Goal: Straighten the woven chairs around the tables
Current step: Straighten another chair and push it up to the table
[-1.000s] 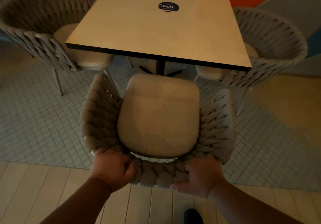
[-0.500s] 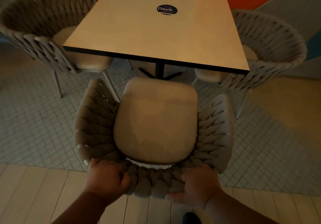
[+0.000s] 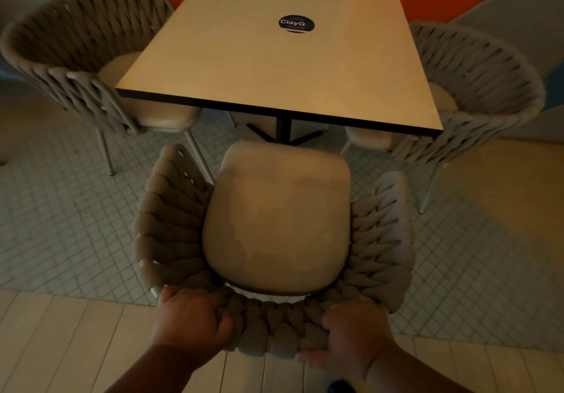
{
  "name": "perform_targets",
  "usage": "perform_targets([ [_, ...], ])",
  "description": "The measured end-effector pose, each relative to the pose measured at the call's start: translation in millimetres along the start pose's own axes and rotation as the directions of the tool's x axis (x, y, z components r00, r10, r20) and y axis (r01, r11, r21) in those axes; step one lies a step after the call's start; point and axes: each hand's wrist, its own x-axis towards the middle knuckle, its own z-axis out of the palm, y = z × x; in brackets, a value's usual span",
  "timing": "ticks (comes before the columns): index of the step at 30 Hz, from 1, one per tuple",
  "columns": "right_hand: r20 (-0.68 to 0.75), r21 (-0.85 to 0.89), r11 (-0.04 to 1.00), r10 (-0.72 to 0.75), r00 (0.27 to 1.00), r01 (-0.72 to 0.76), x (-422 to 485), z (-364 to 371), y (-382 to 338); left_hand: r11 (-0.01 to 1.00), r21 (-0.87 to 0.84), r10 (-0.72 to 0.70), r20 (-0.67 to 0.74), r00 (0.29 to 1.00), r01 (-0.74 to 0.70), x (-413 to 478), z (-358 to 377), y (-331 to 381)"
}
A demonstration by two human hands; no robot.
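Note:
A grey woven chair (image 3: 171, 228) with a beige seat cushion (image 3: 280, 218) faces the square beige table (image 3: 274, 66); the cushion's front edge sits just short of the table's near edge. My left hand (image 3: 190, 321) grips the left part of the chair's woven back rim. My right hand (image 3: 354, 331) holds the right part of the same rim. Two more woven chairs stand at the table's sides: the left chair (image 3: 76, 54) and the right chair (image 3: 488, 87), both tucked partly under the tabletop.
The table stands on a black pedestal foot (image 3: 283, 133) and carries a round dark sticker (image 3: 296, 23). Small-tiled floor lies under the chairs, pale planks (image 3: 76, 347) beneath me. An orange and blue wall closes the far side.
The chair I hold has slid back toward me a little, away from the table. Both hands keep their grip on its back rim.

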Motion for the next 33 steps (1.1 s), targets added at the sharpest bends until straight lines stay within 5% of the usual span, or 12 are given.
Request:
perform_targets([
  [2,-0.015,-0.013,1.0,-0.004,1.0,0.004,0.7,-5.8,-5.2,0.999,0.042,0.0,0.03,1.0,-0.001,2.3,3.5,-5.0],
  [6,0.264,0.097,0.993,0.035,0.964,-0.063,1.4,-14.9,-4.2,0.994,0.102,-0.041,0.126,0.991,0.028,3.9,5.7,-11.4],
  [10,0.287,0.122,0.984,0.087,0.954,-0.126,-0.3,-25.2,-8.1,0.995,0.076,-0.082,0.251,0.964,0.065,8.9,-4.1,-6.3],
  [15,0.433,0.357,0.87,0.168,0.886,-0.339,-8.9,-52.8,-10.3,0.966,-0.17,-0.153,0.239,0.959,0.197,-2.0,-52.8,-4.3],
  [21,0.015,0.376,0.9,0.233,0.972,-0.222,-21.4,-166.5,-15.4,0.991,-0.083,-0.108,-0.013,0.994,0.107,-4.5,-189.0,-0.9],
  [33,-0.41,0.229,0.973,0.086,0.908,0.011,-18.8,-377.3,-32.7,0.993,-0.049,-0.115,-0.374,0.92,0.105,-26.4,-386.3,3.6],
])
